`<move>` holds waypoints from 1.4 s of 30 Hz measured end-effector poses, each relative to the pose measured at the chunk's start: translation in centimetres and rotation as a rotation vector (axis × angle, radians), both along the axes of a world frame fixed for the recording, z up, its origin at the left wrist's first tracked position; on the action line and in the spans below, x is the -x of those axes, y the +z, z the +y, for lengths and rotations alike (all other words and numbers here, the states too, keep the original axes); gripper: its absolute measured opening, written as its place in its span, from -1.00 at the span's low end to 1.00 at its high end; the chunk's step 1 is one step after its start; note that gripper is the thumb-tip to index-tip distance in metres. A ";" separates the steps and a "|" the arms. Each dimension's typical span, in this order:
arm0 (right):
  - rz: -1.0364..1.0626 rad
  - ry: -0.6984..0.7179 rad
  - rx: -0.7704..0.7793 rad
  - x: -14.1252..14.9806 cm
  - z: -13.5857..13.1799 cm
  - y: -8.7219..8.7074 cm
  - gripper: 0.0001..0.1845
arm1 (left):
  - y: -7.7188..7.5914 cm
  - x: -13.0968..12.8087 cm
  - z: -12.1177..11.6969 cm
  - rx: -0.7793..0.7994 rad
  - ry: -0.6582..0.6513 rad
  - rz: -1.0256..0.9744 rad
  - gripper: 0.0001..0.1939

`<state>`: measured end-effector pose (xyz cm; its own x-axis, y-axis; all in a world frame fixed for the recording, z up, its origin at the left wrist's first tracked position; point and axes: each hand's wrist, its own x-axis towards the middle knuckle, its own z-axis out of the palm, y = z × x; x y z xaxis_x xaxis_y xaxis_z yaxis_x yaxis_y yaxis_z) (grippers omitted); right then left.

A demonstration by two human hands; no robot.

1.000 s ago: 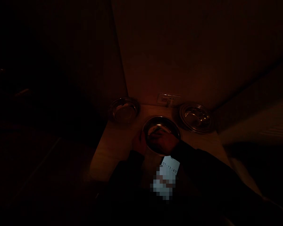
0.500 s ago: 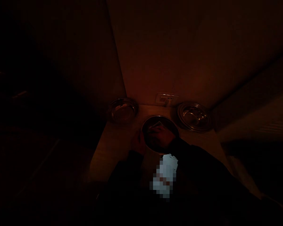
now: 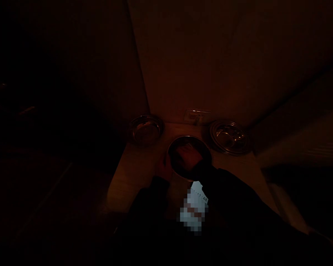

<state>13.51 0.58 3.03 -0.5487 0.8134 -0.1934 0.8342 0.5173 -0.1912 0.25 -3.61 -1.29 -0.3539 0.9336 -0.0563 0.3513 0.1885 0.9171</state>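
Observation:
In dim reddish light, a round dark metal bowl [image 3: 202, 145] stands on a small wooden table. My left hand [image 3: 163, 168] is closed on the bowl's left side, with the thumb near the rim. Inside the bowl, my right hand [image 3: 189, 157] is bent down with its fingers closed. A small pale edge shows by its fingertips, but what it holds is too dark to name. The bottom of the bowl is hidden by that hand and by shadow.
A shallow shiny dish [image 3: 148, 117] is at the back left of the table [image 3: 127, 173]. Several stacked metal dishes [image 3: 230, 137] stand at the back right. Behind the bowl, a wall plate [image 3: 197, 115] is on the wall. A lit, blurred phone screen [image 3: 195, 210] glows below.
My right hand has shifted slightly within the bowl, and the pale edge by its fingers shows less. My left hand stays at the bowl's side. The whole view has moved slightly.

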 end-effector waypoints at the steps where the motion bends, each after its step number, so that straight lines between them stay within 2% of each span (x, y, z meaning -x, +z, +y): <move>1: -0.005 0.020 0.016 -0.2 -0.1 0.1 -0.52 | 0.0 0.0 0.0 -0.003 0.003 -0.010 -0.65; 6: -0.025 0.104 0.081 -1.5 -0.3 0.3 -0.45 | -0.1 0.0 0.0 -0.007 0.006 -0.020 -0.66; 9: -0.029 0.064 0.065 -1.0 -0.1 0.0 -0.44 | -0.2 0.0 0.0 -0.012 -0.016 -0.008 -0.65; 16: -0.033 -0.021 0.008 0.5 0.3 0.0 -0.55 | 0.0 0.0 -0.1 0.003 -0.004 0.025 -0.65; 23: -0.053 0.097 0.076 -1.2 -0.5 0.2 -0.45 | -0.1 -0.1 0.0 0.027 0.016 0.044 -0.64; 34: -0.036 -0.064 -0.023 1.0 0.1 -0.4 -0.55 | -0.5 0.2 -0.1 -0.032 -0.014 -0.002 -0.63; 42: -0.053 0.098 0.082 -1.2 -0.2 0.2 -0.48 | -0.5 0.0 -0.1 -0.030 0.041 0.034 -0.68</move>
